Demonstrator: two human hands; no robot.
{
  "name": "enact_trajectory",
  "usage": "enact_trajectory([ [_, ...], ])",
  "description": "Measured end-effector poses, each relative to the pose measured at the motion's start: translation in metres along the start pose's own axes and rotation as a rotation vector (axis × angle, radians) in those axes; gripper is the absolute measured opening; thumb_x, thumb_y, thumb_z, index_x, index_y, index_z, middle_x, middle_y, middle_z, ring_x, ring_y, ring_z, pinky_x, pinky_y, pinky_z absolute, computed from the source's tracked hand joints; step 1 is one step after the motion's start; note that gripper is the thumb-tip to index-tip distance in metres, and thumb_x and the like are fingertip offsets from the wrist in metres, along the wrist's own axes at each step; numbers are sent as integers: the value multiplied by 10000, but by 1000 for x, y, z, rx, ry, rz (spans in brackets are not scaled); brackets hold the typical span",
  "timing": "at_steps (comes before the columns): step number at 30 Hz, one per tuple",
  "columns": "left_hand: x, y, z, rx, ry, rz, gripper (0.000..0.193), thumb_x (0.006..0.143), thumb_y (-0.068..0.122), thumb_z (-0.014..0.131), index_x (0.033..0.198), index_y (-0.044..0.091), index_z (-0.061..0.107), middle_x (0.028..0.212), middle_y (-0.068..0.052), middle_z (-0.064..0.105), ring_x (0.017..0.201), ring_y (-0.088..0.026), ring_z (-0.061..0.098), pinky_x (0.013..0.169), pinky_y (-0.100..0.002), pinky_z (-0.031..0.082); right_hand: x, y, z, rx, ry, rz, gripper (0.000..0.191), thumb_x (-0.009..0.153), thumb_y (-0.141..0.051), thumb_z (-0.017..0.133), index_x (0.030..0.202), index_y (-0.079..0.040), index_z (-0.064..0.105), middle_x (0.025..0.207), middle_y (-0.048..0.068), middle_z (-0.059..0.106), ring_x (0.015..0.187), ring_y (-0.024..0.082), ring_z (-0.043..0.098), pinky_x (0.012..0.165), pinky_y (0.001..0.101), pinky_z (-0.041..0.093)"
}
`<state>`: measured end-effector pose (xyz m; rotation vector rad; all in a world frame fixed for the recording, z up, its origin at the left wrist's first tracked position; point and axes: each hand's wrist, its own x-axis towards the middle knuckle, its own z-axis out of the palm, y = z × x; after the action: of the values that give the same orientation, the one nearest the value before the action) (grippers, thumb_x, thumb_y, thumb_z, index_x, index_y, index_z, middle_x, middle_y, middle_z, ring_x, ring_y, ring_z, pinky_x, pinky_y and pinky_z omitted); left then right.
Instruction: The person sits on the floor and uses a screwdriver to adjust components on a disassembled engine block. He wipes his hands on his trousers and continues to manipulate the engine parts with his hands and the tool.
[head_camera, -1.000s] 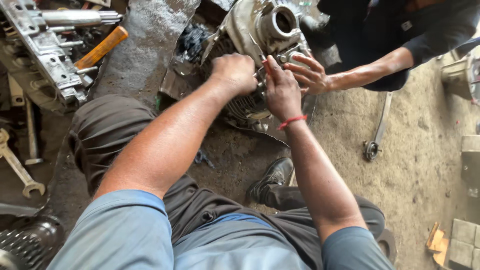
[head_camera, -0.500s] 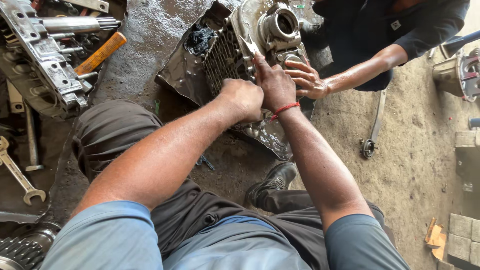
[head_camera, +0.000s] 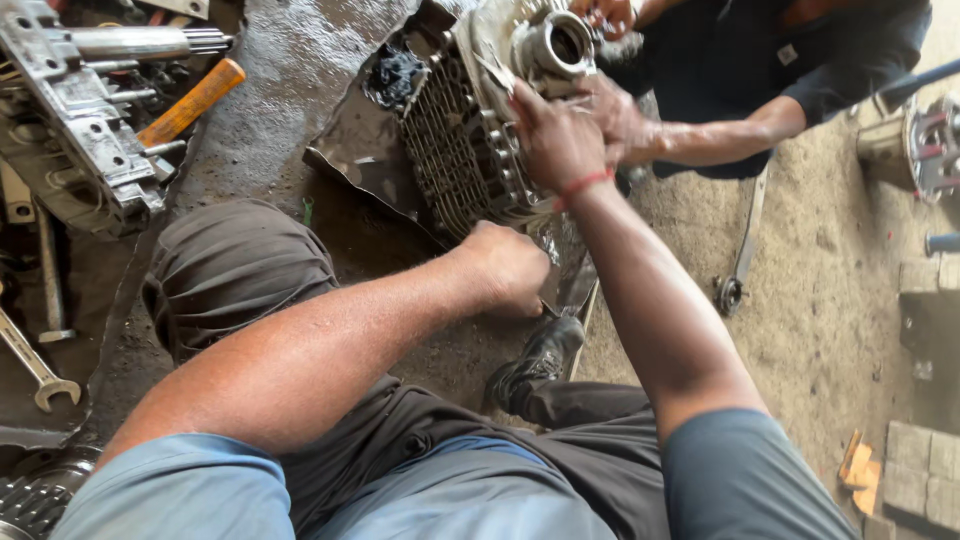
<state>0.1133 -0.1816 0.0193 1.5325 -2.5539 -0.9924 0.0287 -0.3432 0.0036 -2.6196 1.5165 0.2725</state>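
A greasy finned engine casing (head_camera: 455, 150) with a round metal port (head_camera: 553, 45) stands tilted on a dark metal sheet (head_camera: 365, 195). My right hand (head_camera: 555, 140), a red thread around its wrist, grips the casing's side just below the port. My left hand (head_camera: 505, 268) is curled into a fist at the casing's lower edge, down on the sheet; nothing shows inside it. A co-worker in dark clothes opposite me has one hand (head_camera: 625, 120) on the casing beside mine and the other hand (head_camera: 603, 14) at its top.
A grey metal engine part with a shaft (head_camera: 95, 110) and an orange-handled tool (head_camera: 190, 100) lie at the upper left. An open-end spanner (head_camera: 35, 365) and a gear (head_camera: 35, 500) lie at the left. A ring spanner (head_camera: 738, 255) rests on the sandy floor. My black shoe (head_camera: 540, 355) is below the casing.
My left hand has slid off the casing's top down to its lower edge and closed into a fist. The casing has tipped up, showing its fins. My right hand stayed on it.
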Motion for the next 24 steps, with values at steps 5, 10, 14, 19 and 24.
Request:
enact_trajectory([
  [5, 20, -17, 4, -39, 12, -163, 602, 855, 440, 747, 1294, 36, 669, 1411, -175, 590, 1303, -348, 580, 1023, -551, 484, -6, 1, 5, -25, 210, -170, 360, 1092, -367, 497, 1435, -275, 557, 940, 235, 699, 835, 410, 718, 692, 531, 568],
  [10, 53, -38, 8, 78, 171, -242, 1025, 822, 473, 784, 1539, -77, 299, 1647, -300, 82, 1495, -508, 190, 1052, -709, 334, 3, 4, 8, -64, 188, -162, 420, 1050, -323, 525, 1466, -268, 512, 985, 235, 692, 876, 411, 710, 710, 526, 566],
  [14, 65, -46, 11, 143, 122, -271, 1104, 809, 412, 798, 1591, -69, 185, 1666, -305, 25, 1488, -531, 171, 1036, -732, 327, 10, 1, 4, -34, 200, -132, 360, 1082, -340, 533, 1440, -304, 534, 1011, 217, 697, 867, 408, 710, 692, 528, 562],
  [19, 73, -48, 8, 109, 38, -277, 869, 839, 444, 752, 1524, 48, 394, 1672, -245, 121, 1441, -486, 328, 1037, -691, 385, 3, 6, 8, -116, 237, -253, 464, 993, -317, 613, 1450, -303, 538, 911, 227, 685, 782, 408, 707, 665, 535, 548],
  [24, 90, -50, 22, 72, 145, -277, 676, 794, 440, 773, 1351, 77, 647, 1485, -179, 484, 1212, -343, 579, 950, -569, 469, 10, 16, 24, -61, 356, -263, 320, 1083, -320, 624, 1394, -264, 571, 956, 187, 695, 804, 397, 699, 656, 527, 544],
])
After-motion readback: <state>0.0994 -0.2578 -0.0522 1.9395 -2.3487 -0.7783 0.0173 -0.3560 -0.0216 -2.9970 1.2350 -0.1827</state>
